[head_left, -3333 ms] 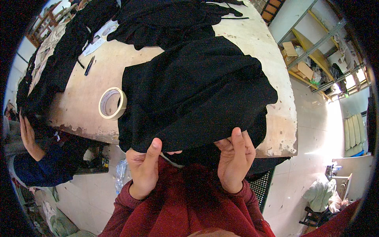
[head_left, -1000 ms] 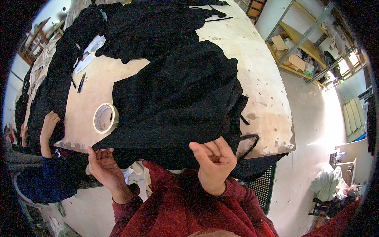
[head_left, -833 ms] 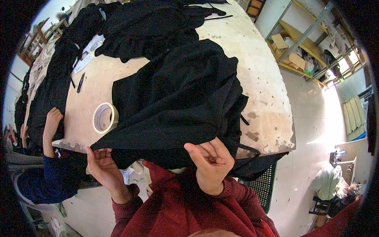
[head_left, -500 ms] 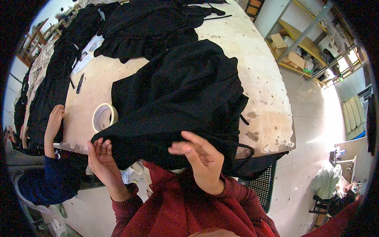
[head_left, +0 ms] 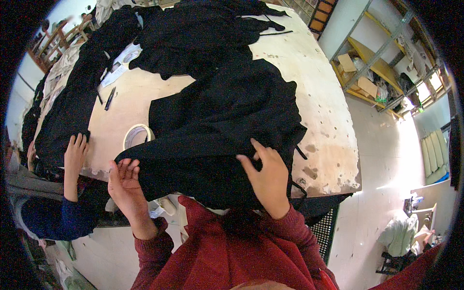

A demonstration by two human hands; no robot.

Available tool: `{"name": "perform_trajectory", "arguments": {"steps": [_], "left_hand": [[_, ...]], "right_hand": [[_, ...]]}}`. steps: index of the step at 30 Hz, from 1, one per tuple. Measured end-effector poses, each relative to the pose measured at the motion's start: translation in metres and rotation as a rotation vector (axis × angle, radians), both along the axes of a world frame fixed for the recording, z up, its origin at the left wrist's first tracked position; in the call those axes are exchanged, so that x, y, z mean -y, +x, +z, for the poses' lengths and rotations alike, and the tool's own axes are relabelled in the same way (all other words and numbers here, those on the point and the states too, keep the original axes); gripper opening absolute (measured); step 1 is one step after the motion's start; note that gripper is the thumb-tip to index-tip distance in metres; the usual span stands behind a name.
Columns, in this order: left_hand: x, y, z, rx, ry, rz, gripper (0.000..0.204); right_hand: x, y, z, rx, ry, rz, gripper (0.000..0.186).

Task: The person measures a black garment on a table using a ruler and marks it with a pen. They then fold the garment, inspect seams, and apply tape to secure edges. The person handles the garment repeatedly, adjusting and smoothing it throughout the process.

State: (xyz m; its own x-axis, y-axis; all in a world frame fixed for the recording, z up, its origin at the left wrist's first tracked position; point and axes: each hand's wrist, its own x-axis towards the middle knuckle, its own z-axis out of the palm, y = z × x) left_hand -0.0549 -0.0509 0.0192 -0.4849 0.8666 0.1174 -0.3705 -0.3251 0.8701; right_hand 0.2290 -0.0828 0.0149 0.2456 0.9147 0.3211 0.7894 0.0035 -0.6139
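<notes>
A large black garment (head_left: 217, 116) with gathered edges and thin ties lies spread over the near part of the table, its near side hanging over the front edge. My left hand (head_left: 127, 186) is closed on its near left corner, fingers curled at the cloth's edge. My right hand (head_left: 269, 178) rests over the near right part of the garment, thumb and fingers apart, holding nothing. Just beyond my left hand, a roll of masking tape (head_left: 129, 137) stands against the garment's left edge.
More black garments (head_left: 193, 41) cover the table (head_left: 333, 130) further off. A co-worker's hand (head_left: 76, 153) touches black cloth (head_left: 65, 118) at the left. A pen (head_left: 110, 98) and paper (head_left: 115, 75) lie between. Metal shelves (head_left: 372, 63) stand at the far right.
My right hand has moved right and away from me, from hovering to over the cloth. My left hand stays at the corner. The view has shifted slightly.
</notes>
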Motion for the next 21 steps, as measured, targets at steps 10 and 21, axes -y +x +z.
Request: {"name": "perform_trajectory", "arguments": {"steps": [10,21], "left_hand": [[0.022,0.026,0.06,-0.874,0.167,-1.279,0.025],[-0.082,0.074,0.042,-1.379,0.219,-0.28,0.034]], "right_hand": [[0.013,0.124,0.054,-0.728,0.562,-0.231,0.034],[0.08,0.323,0.034,0.002,0.374,-0.651,0.03]]}}
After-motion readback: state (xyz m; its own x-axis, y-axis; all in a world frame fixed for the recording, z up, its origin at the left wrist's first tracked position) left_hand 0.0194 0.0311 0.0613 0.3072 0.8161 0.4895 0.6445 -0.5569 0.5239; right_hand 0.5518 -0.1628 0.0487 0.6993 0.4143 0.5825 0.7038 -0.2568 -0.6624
